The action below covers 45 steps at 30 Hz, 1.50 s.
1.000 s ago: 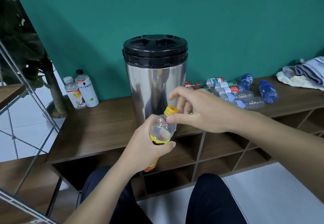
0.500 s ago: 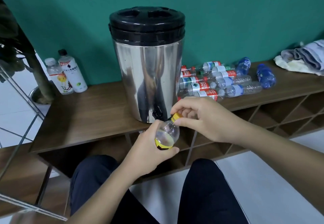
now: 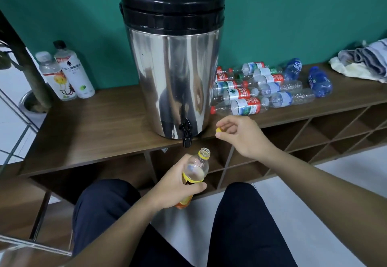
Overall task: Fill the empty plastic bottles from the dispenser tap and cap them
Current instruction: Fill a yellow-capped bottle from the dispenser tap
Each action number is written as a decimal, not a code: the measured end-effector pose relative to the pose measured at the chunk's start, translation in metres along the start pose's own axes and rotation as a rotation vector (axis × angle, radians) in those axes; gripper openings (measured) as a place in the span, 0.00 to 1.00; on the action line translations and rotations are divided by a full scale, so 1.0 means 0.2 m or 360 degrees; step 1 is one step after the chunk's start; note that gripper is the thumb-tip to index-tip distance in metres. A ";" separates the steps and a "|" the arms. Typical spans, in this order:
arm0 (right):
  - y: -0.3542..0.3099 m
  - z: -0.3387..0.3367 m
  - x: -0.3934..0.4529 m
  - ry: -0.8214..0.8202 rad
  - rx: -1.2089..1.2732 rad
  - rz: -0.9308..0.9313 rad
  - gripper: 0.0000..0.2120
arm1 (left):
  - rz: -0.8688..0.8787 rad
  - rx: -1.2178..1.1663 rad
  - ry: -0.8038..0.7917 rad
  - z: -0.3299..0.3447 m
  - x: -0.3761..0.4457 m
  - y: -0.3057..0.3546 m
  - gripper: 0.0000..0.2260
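Note:
My left hand (image 3: pixel 178 183) grips a clear plastic bottle (image 3: pixel 195 168) with a yellow label, tilted, its open neck just below and right of the black tap (image 3: pixel 186 131). The tap sticks out at the bottom front of a tall steel dispenser (image 3: pixel 171 61) with a black lid. My right hand (image 3: pixel 243 135) is off to the right of the tap and pinches the yellow cap (image 3: pixel 219 130) between thumb and fingers. The bottle looks empty.
The dispenser stands on a long wooden shelf unit (image 3: pixel 100 120) with open cubbies below. Several empty bottles (image 3: pixel 261 86) lie in a heap to its right, two capped bottles (image 3: pixel 67 72) stand at its left. Folded cloths (image 3: pixel 364 59) lie far right. My knees are below.
The cap came off the bottle: my right hand lifted it away to the right. My left hand lowered the bottle under the tap. The view tilted down and closer.

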State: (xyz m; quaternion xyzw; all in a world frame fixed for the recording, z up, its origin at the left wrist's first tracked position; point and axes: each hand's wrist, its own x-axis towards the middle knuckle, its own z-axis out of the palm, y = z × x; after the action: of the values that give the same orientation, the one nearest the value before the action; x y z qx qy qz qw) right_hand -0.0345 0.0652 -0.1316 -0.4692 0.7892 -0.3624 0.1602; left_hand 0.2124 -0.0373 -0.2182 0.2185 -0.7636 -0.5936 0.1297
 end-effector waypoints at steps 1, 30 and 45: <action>0.04 0.04 0.04 0.0043 -0.0074 0.0022 0.11 | -0.0026 0.0018 -0.0014 0.00 0.00 -0.02 0.20; -0.41 0.20 -0.08 0.0115 0.0310 -0.0473 0.08 | -0.0057 0.0012 0.0429 -0.03 0.14 -0.23 0.26; -0.42 0.26 -0.03 0.0084 0.0309 -0.0321 0.14 | 0.0008 -0.0059 0.0497 -0.04 0.16 -0.25 0.28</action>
State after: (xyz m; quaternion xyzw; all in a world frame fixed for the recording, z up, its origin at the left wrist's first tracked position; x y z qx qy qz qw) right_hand 0.0514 0.0242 -0.1078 -0.5187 0.7032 -0.4635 0.1466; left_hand 0.1975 -0.0699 -0.2663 0.3038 -0.7235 -0.5662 0.2523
